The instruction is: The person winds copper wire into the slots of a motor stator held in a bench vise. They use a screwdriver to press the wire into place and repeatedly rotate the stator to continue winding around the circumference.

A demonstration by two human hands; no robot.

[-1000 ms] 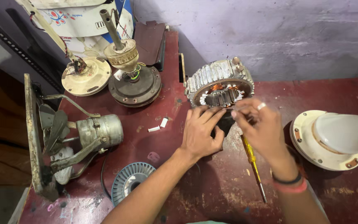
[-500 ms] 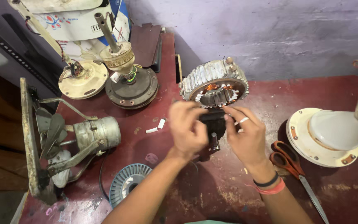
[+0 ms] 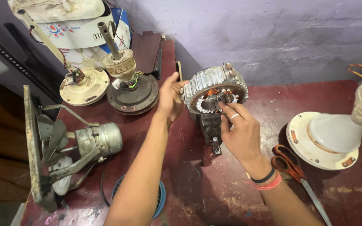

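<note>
The motor core (image 3: 215,93) is a ribbed grey metal ring with copper windings showing inside, standing tilted at the back middle of the red desk (image 3: 348,196), on a dark block. The left hand (image 3: 170,98) lies open against its left rim, fingers apart. The right hand (image 3: 240,132) presses fingertips on its front teeth, clamped on nothing. Half a second ago both hands were lower, closed around the block.

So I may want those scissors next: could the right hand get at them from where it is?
Probably yes. The right hand rests on the motor stator, and the scissors lie in the open on the table beside its wrist, with nothing between.
</note>
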